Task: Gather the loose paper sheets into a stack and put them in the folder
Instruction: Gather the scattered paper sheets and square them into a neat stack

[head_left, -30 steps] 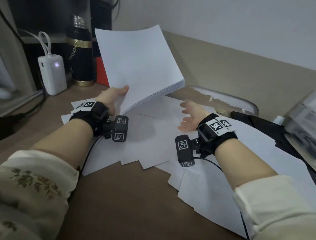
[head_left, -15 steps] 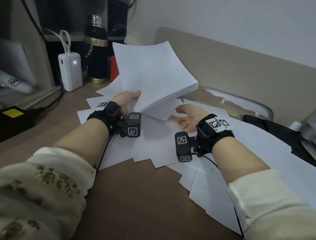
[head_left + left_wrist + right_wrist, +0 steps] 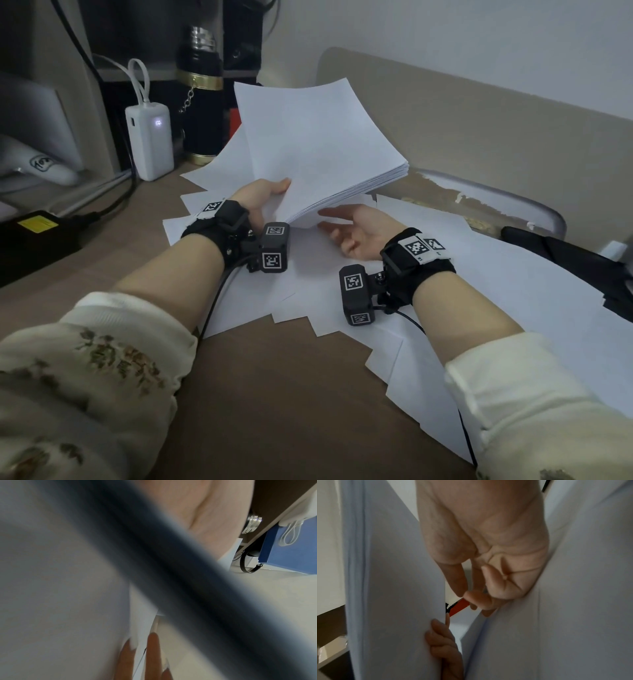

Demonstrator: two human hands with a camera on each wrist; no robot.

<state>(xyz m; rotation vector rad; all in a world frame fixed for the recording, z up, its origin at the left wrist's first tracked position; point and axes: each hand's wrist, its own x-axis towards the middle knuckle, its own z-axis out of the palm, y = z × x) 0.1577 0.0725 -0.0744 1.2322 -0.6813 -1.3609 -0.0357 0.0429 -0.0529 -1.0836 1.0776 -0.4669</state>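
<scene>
A thick stack of white sheets (image 3: 318, 144) is raised off the desk and tilted, its far end up. My left hand (image 3: 263, 198) grips its near corner, thumb on top; its fingers (image 3: 443, 642) curl underneath. My right hand (image 3: 349, 226) is turned palm-left, with relaxed fingers reaching under the stack's low edge and holding nothing. In the right wrist view its fingertips (image 3: 481, 601) touch a loose sheet (image 3: 573, 588). Several loose sheets (image 3: 496, 274) lie fanned over the desk. A translucent, folder-like cover (image 3: 496, 202) lies at the back right.
A white power bank (image 3: 149, 140) and a black flask (image 3: 198, 102) stand at the back left. A black adapter (image 3: 37, 233) lies at the far left, and a dark object (image 3: 565, 253) at the right edge. Bare brown desk (image 3: 291, 394) shows near me.
My right hand has moved left until its fingers are under the raised stack. The left hand keeps its grip, and the stack has come slightly lower and nearer.
</scene>
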